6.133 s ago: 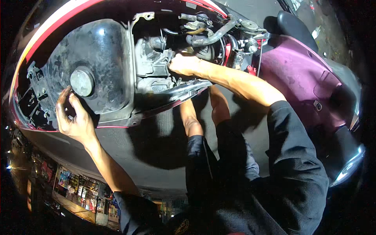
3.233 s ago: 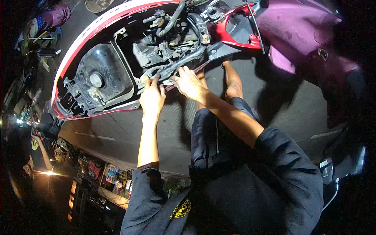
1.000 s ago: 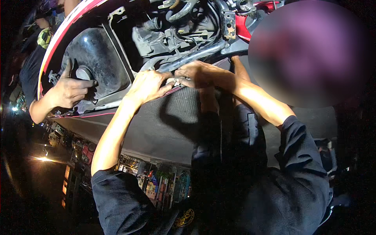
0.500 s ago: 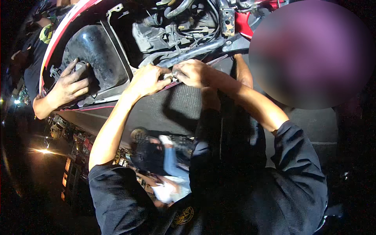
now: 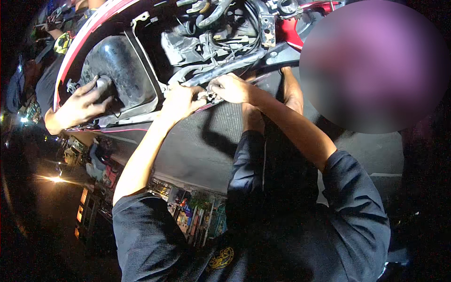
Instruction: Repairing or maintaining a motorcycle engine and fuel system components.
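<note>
An opened scooter lies ahead with its covers off. My left hand point(image 5: 181, 101) and my right hand point(image 5: 230, 88) meet at the lower edge of its grey frame rail point(image 5: 235, 63). Both pinch a small light metal part point(image 5: 210, 96) between their fingertips; the fingers hide most of it. Just above the rail are hoses and engine parts point(image 5: 211, 28). To the left sits the black fuel tank point(image 5: 122, 70) inside the red and white body panel point(image 5: 77, 44).
Another person's hand point(image 5: 77, 105) rests on the tank's cap area at the left, their dark sleeve running up to the top left. Grey pavement point(image 5: 202, 150) lies below the scooter. Lit stalls and a dark street show at the lower left.
My two hands have stayed together on the small part at the frame rail. The other person's hand has shifted slightly on the tank.
</note>
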`<state>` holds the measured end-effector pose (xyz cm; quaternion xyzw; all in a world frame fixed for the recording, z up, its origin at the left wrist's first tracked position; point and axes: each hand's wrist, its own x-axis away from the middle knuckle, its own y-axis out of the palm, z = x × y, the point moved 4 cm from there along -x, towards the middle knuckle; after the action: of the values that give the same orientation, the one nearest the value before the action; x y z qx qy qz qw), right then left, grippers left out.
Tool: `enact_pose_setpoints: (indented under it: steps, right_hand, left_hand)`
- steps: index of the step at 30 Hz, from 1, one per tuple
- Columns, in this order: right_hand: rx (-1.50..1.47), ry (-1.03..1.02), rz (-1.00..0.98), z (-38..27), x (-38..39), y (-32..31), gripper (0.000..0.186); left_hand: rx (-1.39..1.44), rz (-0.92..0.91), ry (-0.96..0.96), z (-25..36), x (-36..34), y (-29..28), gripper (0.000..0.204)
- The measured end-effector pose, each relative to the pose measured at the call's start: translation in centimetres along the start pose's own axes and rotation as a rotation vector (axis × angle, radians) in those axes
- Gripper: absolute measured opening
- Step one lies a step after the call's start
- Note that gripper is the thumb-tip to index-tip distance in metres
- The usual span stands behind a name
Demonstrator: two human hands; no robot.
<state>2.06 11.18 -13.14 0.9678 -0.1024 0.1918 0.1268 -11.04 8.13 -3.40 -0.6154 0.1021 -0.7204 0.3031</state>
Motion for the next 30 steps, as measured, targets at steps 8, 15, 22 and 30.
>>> enact_pose_setpoints:
  steps: [8,15,22,30]
  right_hand:
    - [0.069,-0.031,-0.046,-0.7,-0.6,0.6,0.034]
    - [0.065,-0.21,-0.036,-0.7,-0.2,0.3,0.03]
    - [0.263,-0.635,0.088,-0.1,-0.1,0.2,0.017]
    - [0.888,-0.87,0.062,2.9,0.4,1.7,0.036]
  left_hand:
    - [-0.005,-0.016,-0.014,-0.2,-0.4,0.6,0.036]
    - [0.023,-0.011,-0.053,-1.3,-0.4,0.8,0.036]
    - [0.036,-0.007,0.037,-0.9,-0.2,0.3,0.032]
    - [-0.096,0.036,0.216,-0.1,-0.9,-0.2,0.028]
